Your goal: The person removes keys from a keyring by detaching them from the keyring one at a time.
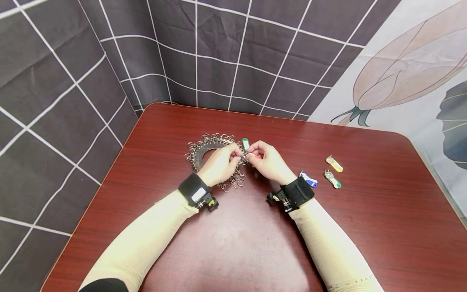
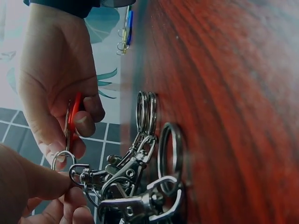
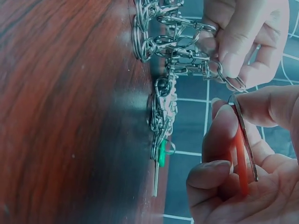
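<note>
No legible text, label, brand or number anywhere in these views.

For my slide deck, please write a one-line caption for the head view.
Two hands work a key ring at a pile of metal key rings on a red-brown table.

Dark red wood-grain bench [image 1: 365,227], rounded far corners, glossy sheen near. Grey curtain [image 1: 73,81] with white grid lines hangs far and left. Pale cloth [image 1: 412,61] with large flower print far right.
</note>
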Motion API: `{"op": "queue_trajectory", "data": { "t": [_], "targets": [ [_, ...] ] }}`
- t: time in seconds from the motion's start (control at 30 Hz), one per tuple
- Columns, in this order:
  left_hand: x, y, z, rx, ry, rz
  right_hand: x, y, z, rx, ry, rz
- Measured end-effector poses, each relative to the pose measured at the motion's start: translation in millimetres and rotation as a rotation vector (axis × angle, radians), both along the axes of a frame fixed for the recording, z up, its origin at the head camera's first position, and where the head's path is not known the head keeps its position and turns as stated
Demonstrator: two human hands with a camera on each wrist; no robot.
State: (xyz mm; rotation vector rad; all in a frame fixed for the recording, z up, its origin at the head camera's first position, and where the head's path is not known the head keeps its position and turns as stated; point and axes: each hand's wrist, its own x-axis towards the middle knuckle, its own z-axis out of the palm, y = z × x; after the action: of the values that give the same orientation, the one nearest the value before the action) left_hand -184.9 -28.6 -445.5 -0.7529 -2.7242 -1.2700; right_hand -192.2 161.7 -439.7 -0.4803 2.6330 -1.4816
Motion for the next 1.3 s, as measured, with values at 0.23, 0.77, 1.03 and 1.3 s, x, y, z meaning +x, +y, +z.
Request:
{"op": "queue_trajectory", "data": {
  "t": [0.23, 0.77, 1.03, 1.3],
  "targets": [
    [-1.5, 0, -1.2, -0.019, 0.008, -0.002, 0.0, -2, -0.7, -0.005, 0.050, -0.014],
    [-1.0, -3, 1.9, -0.085, -0.016, 0.057, 1.1, -2, 4.8, -0.026, 0.071, -0.013],
    [-4.2, -5, 2.9, 0.015, -0.036, 0.109, 0.8, 5, 7.1, 0.041, -0.060, 0.050],
    [-7.2, -4, 0.9, 0.157, -0.063, 0.111, -0.1, 7, 6.9, 0.002, -0.147, 0.046]
  ]
}}
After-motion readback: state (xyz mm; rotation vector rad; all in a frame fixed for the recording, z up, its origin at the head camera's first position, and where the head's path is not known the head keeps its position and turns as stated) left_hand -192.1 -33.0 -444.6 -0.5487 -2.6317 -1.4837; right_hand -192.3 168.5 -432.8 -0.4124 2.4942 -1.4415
